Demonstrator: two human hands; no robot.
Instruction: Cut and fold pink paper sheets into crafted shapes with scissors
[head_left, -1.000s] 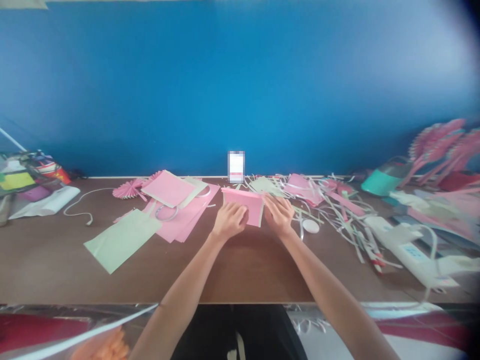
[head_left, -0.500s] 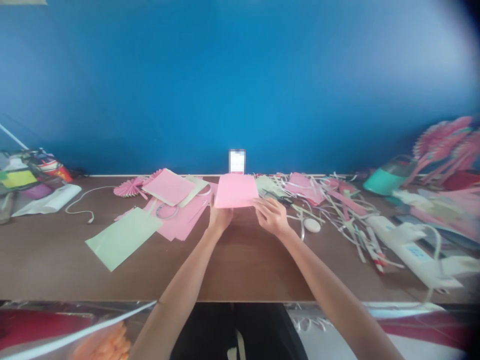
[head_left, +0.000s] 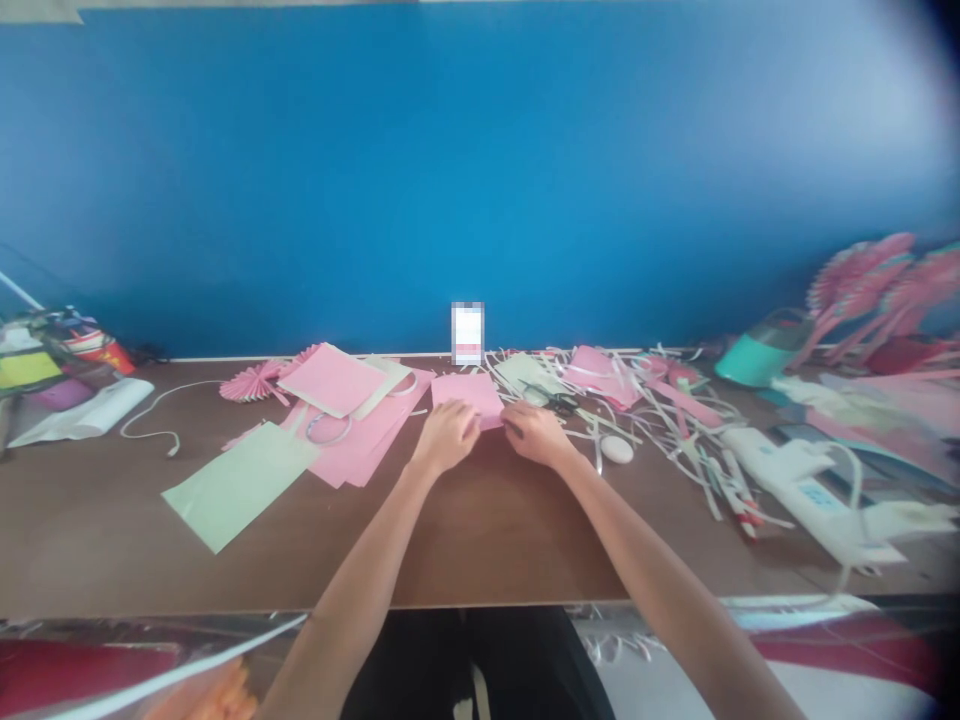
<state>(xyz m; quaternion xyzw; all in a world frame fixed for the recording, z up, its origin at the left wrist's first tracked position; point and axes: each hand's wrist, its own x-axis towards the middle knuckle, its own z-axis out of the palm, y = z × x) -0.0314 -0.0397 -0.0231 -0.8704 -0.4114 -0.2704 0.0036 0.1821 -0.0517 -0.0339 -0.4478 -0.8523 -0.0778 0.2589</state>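
A small pink sheet of paper (head_left: pixel 463 388) lies low over the brown table, between my two hands. My left hand (head_left: pixel 448 436) is curled over its near left edge, the fingers closed on the paper. At the near right corner, my right hand (head_left: pixel 534 432) pinches the same sheet with bent fingers. The fingertips partly cover the near edge. Just beyond the paper, a small pixelated white screen (head_left: pixel 468 335) stands against the blue wall.
Pink sheets (head_left: pixel 334 380) and a pale green sheet (head_left: pixel 240 485) lie at left, beside pleated pink paper (head_left: pixel 255 381). Paper strips (head_left: pixel 679 430), a white oval object (head_left: pixel 617 449) and a white power strip (head_left: pixel 814 495) lie at right. A teal container (head_left: pixel 761 355) stands farther back.
The pink paper has come down and nearer to me. My left hand has moved from beneath its left side to over its near edge. The view has shifted slightly.
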